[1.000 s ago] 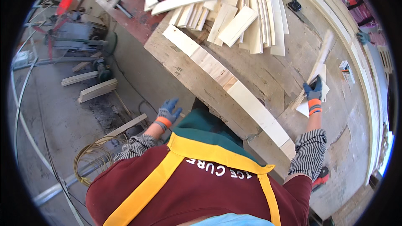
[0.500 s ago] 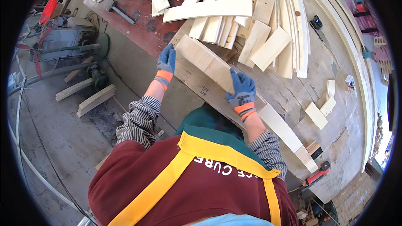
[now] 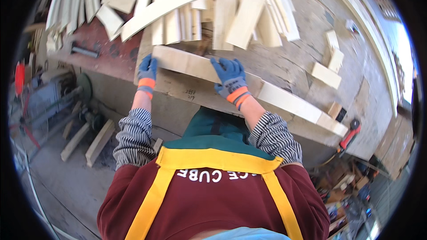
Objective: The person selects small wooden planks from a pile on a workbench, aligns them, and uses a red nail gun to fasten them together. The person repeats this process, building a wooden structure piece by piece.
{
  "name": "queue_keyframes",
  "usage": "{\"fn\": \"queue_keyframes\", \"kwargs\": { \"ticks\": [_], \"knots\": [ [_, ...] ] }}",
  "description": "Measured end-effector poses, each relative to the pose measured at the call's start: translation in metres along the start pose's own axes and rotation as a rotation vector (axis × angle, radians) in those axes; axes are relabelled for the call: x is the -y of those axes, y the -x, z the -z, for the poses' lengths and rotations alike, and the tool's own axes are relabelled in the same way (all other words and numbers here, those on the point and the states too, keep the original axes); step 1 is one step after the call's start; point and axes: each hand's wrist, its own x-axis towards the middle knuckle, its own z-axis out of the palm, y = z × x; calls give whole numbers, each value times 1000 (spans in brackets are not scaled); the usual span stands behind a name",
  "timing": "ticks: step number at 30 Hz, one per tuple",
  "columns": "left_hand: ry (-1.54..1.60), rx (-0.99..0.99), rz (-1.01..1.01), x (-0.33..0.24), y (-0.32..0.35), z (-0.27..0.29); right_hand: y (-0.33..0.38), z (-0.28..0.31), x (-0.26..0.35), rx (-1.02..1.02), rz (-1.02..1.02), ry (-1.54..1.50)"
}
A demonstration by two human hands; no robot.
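Nearest you, both gloved hands sit on the long plank [image 3: 249, 90] lying along the bench [image 3: 284, 66] edge, running from 10 o'clock toward 4 o'clock. Your left hand [image 3: 147, 74] curls over the plank's left end; your right hand [image 3: 231, 80] lies flat on its top near the middle, fingers spread, pressing rather than clasping. It looks like you are placing or lining up the plank. The next move calls for a steady push with both hands, keeping it square to the edge. Beyond, at 12 o'clock, lies a heap of offcuts [image 3: 200, 13]; small blocks [image 3: 327, 69] rest at 2 o'clock.
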Motion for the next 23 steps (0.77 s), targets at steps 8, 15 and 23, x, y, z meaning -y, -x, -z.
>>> {"fn": "queue_keyframes", "kwargs": {
  "ticks": [8, 15, 23],
  "knots": [
    [54, 85, 65, -13, -8, -1, 10, 1, -8, 14, -57, -44],
    [44, 47, 78, 18, -19, 8, 11, -4, -7, 2, -27, -51],
    [195, -27, 247, -2, -16, 8, -2, -21, 0, -17, -25, 5]
  ]
}}
